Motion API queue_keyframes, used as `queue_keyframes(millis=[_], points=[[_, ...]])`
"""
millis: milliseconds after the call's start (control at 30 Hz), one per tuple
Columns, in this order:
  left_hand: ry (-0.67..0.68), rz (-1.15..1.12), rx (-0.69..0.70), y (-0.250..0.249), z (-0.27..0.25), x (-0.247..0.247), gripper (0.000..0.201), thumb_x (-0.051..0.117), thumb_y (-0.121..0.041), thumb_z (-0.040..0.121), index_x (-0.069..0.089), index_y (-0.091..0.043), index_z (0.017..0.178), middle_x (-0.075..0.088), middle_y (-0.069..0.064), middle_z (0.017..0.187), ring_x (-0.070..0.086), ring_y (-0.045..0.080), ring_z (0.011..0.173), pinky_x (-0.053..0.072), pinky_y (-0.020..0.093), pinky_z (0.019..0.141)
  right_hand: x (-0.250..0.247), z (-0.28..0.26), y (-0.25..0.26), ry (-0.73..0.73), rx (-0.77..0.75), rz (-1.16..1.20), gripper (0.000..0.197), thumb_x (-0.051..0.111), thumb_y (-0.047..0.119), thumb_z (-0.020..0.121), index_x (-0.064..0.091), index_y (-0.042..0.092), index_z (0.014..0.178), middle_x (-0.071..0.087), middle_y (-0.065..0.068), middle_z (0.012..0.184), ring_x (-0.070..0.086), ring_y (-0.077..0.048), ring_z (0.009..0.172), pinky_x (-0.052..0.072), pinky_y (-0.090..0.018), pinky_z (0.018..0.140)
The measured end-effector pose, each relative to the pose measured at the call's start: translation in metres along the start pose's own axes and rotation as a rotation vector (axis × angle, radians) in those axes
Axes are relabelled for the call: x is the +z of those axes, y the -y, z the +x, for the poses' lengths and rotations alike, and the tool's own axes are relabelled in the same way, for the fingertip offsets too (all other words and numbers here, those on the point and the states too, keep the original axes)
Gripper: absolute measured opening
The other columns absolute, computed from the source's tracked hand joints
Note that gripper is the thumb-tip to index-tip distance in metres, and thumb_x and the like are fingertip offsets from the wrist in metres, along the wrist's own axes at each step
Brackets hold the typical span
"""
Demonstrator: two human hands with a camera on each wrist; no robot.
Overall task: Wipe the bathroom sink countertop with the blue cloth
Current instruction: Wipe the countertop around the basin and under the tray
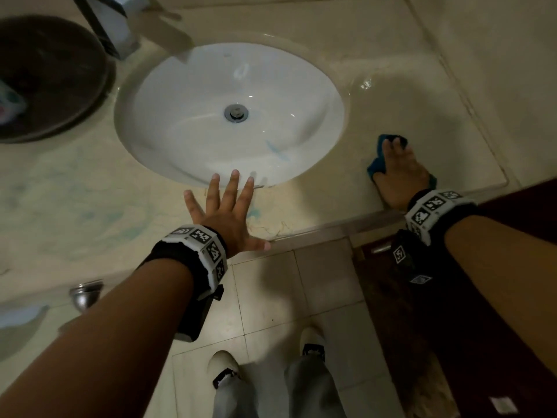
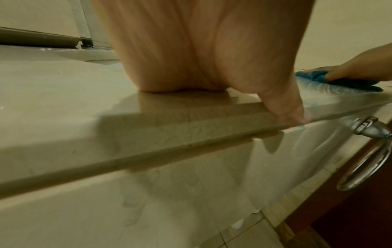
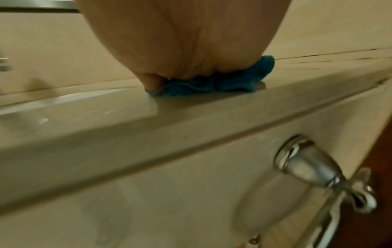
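The beige stone countertop (image 1: 407,86) surrounds a white oval sink (image 1: 211,86). My right hand (image 1: 398,173) lies on the bunched blue cloth (image 1: 377,166) at the counter's front right, fingers stretched over it and pressing it down. In the right wrist view the cloth (image 3: 233,82) bulges out from under the palm (image 3: 180,42), close to the front edge. My left hand (image 1: 238,212) rests flat on the counter in front of the sink with fingers spread, holding nothing. Its thumb (image 2: 290,109) hooks over the counter's edge. The left wrist view shows the cloth (image 2: 343,83) off to the right.
A dark round bowl (image 1: 51,76) sits at the back left beside a metal fixture (image 1: 111,25). Blue-green smears (image 1: 90,206) mark the left counter. A chrome towel ring (image 3: 307,167) hangs below the front edge. A dark wooden door (image 1: 512,297) stands on the right, and tiled floor (image 1: 271,297) lies below.
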State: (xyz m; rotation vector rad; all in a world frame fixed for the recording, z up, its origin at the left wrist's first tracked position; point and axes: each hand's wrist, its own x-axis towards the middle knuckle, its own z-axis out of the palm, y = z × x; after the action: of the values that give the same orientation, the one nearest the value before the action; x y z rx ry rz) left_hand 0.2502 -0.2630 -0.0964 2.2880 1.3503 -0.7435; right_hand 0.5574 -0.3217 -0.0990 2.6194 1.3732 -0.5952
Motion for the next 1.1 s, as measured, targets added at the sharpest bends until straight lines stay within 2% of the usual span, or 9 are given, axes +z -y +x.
queue_keyframes(millis=[133, 233, 433, 700, 967, 1100], points=[[-0.008, -0.033, 0.019, 0.002, -0.003, -0.002, 0.123, 0.052, -0.083, 0.063, -0.03, -0.034, 0.141, -0.04, -0.005, 0.148, -0.034, 0.026, 0.138, -0.01, 0.067, 0.107, 0.025, -0.049, 0.041, 0.018, -0.131, -0.019, 0.07, 0.034, 0.037, 0.098, -0.012, 0.026, 0.149, -0.017, 0.003, 0.158, -0.011, -0.019, 0.146, 0.002, -0.041, 0.117], [-0.028, -0.042, 0.003, 0.012, -0.008, -0.002, 0.119, 0.048, -0.086, 0.063, -0.027, -0.037, 0.142, -0.038, -0.001, 0.149, -0.032, 0.023, 0.139, -0.01, 0.067, 0.107, 0.043, -0.075, 0.076, 0.021, -0.213, -0.046, 0.072, 0.034, 0.04, 0.096, -0.015, 0.026, 0.148, -0.02, 0.003, 0.157, -0.014, -0.02, 0.146, -0.002, -0.042, 0.117], [-0.069, -0.022, -0.064, 0.067, -0.032, 0.002, 0.108, 0.036, -0.086, 0.069, -0.022, -0.035, 0.144, -0.033, -0.001, 0.152, -0.027, 0.022, 0.141, -0.012, 0.065, 0.108, 0.06, -0.105, 0.145, 0.072, -0.372, -0.069, 0.072, 0.032, 0.043, 0.096, -0.015, 0.025, 0.148, -0.022, 0.002, 0.156, -0.017, -0.02, 0.145, -0.006, -0.043, 0.117], [-0.069, -0.118, -0.135, 0.131, -0.055, 0.008, 0.103, 0.035, -0.083, 0.073, -0.024, -0.036, 0.144, -0.037, -0.003, 0.149, -0.03, 0.022, 0.14, -0.014, 0.063, 0.109, 0.07, -0.123, 0.195, 0.094, -0.409, -0.085, 0.07, 0.03, 0.04, 0.097, -0.017, 0.025, 0.147, -0.025, 0.003, 0.155, -0.02, -0.018, 0.144, -0.01, -0.042, 0.116], [-0.026, -0.162, -0.244, 0.186, -0.067, 0.016, 0.108, 0.037, -0.086, 0.069, -0.026, -0.037, 0.142, -0.04, -0.004, 0.148, -0.032, 0.022, 0.139, -0.012, 0.063, 0.109, 0.076, -0.131, 0.249, 0.107, -0.482, -0.104, 0.071, 0.031, 0.04, 0.096, -0.016, 0.025, 0.148, -0.024, 0.002, 0.156, -0.02, -0.02, 0.145, -0.009, -0.043, 0.117], [0.004, -0.175, -0.244, 0.196, -0.062, 0.027, 0.112, 0.036, -0.088, 0.066, -0.028, -0.037, 0.141, -0.043, -0.005, 0.145, -0.035, 0.024, 0.137, -0.011, 0.063, 0.11, 0.078, -0.13, 0.271, 0.118, -0.504, -0.11, 0.069, 0.03, 0.041, 0.096, -0.014, 0.025, 0.148, -0.024, 0.002, 0.156, -0.02, -0.019, 0.144, -0.009, -0.044, 0.117]])
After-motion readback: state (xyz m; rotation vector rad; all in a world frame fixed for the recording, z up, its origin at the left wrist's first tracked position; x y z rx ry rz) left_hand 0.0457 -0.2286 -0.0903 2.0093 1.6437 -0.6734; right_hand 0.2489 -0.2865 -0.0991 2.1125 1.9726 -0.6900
